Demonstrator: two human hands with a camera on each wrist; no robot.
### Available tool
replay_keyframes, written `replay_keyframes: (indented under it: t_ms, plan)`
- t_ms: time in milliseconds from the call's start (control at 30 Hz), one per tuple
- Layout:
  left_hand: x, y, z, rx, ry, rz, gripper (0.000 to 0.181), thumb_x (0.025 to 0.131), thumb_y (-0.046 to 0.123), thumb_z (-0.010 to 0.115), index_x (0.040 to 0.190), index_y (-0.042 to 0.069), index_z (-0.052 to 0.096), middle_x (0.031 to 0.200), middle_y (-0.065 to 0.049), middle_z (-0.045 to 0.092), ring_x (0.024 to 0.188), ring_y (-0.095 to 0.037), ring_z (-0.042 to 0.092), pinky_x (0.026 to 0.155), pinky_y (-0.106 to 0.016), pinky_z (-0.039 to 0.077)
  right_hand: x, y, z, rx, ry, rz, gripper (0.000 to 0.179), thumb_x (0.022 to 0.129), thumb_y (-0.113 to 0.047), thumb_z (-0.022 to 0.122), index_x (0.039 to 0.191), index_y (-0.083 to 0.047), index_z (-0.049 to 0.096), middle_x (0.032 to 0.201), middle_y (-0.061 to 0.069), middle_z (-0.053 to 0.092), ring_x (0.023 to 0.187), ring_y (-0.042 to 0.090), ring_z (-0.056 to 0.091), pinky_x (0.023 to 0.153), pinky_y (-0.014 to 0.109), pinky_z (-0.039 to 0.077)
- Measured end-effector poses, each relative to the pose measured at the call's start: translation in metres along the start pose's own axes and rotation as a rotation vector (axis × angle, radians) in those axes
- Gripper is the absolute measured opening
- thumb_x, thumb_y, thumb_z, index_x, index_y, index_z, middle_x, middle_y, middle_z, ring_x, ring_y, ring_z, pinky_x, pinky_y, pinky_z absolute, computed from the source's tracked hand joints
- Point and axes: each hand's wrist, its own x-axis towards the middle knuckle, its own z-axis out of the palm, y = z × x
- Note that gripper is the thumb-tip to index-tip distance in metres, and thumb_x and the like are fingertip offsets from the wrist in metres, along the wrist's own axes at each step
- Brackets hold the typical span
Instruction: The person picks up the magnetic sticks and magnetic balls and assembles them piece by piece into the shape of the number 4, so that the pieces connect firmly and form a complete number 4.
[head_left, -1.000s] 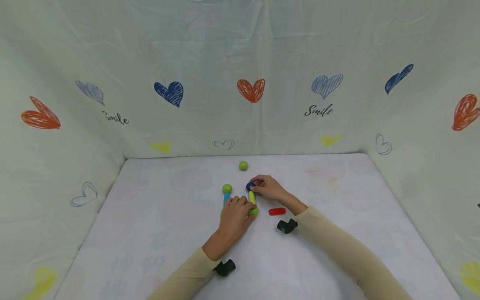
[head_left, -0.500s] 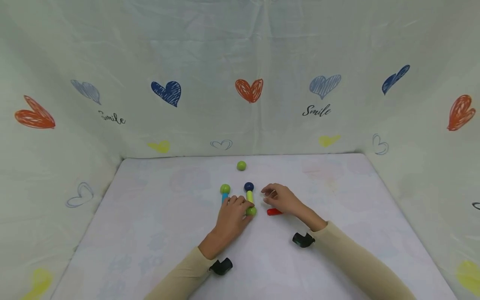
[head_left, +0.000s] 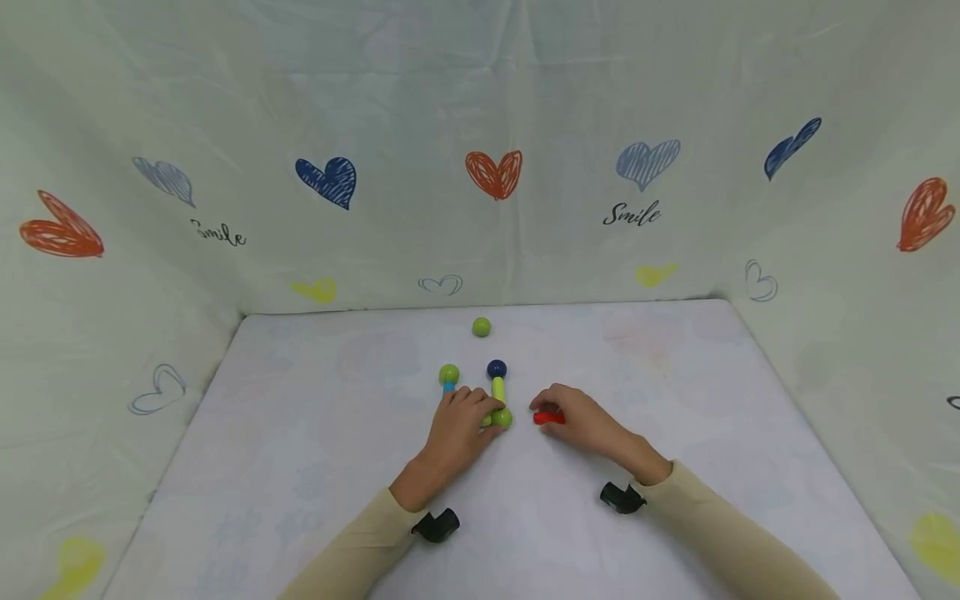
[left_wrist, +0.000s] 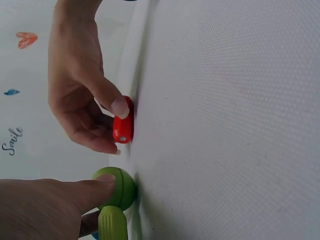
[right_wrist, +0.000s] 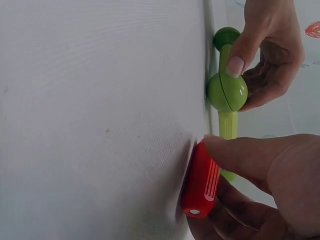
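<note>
A: What does each hand hold?

B: The right hand (head_left: 581, 423) pinches the red stick (right_wrist: 201, 181) between thumb and fingers; the left hand (head_left: 456, 429) pinches the green ball (head_left: 502, 418). Seen from this ball in the head view, the red stick lies at three o'clock, near but apart.

A: And what is at twelve o'clock?

B: A yellow-green stick (head_left: 498, 389), which reaches from the green ball to a navy ball (head_left: 497, 369).

A: How can the person take the red stick well?

B: It seems best to grip it at the middle, so that both ends (one shows a small silvery disc (right_wrist: 194, 212)) are free of the fingers. The left hand should hold its ball firm, because a round thing may easily roll. Whether the red stick touches the tabletop (head_left: 300, 467), one cannot tell with certainty.
</note>
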Motion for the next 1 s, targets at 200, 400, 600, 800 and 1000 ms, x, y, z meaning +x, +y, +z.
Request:
replay_keyframes:
  t_ms: [200,400,600,800,1000]
  plan:
    - [0.000,0.000,-0.001,-0.003,0.008,0.023,0.029,0.090,0.026,0.087,0.117,0.019,0.079,0.104,0.004,0.073,0.098,-0.018,0.061,0.086,-0.037,0.048,-0.004,-0.005,0.001,-0.088,0.011,0.018,0.023,0.092,-0.001,0.080,0.114,-0.007,0.075,0.100,-0.001,0.068,0.091,0.014,0.062,0.085,0.036,0.056]
    - [0.001,0.000,-0.003,0.018,0.016,0.030,0.027,0.089,0.028,0.087,0.114,0.019,0.081,0.105,0.004,0.073,0.098,-0.017,0.061,0.086,-0.036,0.047,-0.007,-0.008,0.003,-0.027,0.043,0.025,0.021,0.094,-0.002,0.078,0.114,-0.008,0.076,0.095,-0.004,0.068,0.085,0.010,0.062,0.077,0.029,0.054]
    - [0.002,0.001,-0.005,0.023,0.002,0.020,0.027,0.088,0.029,0.088,0.113,0.018,0.082,0.104,0.004,0.073,0.098,-0.018,0.061,0.086,-0.036,0.047,-0.008,-0.010,0.003,0.184,0.015,0.008,0.023,0.094,0.002,0.073,0.117,-0.001,0.074,0.102,0.006,0.074,0.083,0.011,0.067,0.072,0.025,0.056]
    - [0.004,0.004,-0.007,0.033,-0.034,-0.013,0.028,0.088,0.031,0.087,0.113,0.019,0.082,0.104,0.004,0.074,0.098,-0.018,0.061,0.087,-0.036,0.047,-0.008,-0.011,0.010,0.391,-0.011,0.053,0.024,0.095,0.001,0.070,0.119,0.005,0.071,0.101,0.011,0.072,0.077,0.012,0.067,0.068,0.024,0.056]
    - [0.005,0.004,-0.006,0.014,-0.052,-0.038,0.030,0.088,0.031,0.088,0.114,0.019,0.083,0.104,0.004,0.074,0.099,-0.018,0.061,0.088,-0.037,0.046,-0.011,-0.020,0.020,0.551,-0.044,0.169,0.027,0.098,-0.004,0.070,0.124,0.004,0.069,0.103,0.010,0.069,0.079,0.014,0.068,0.071,0.024,0.056]
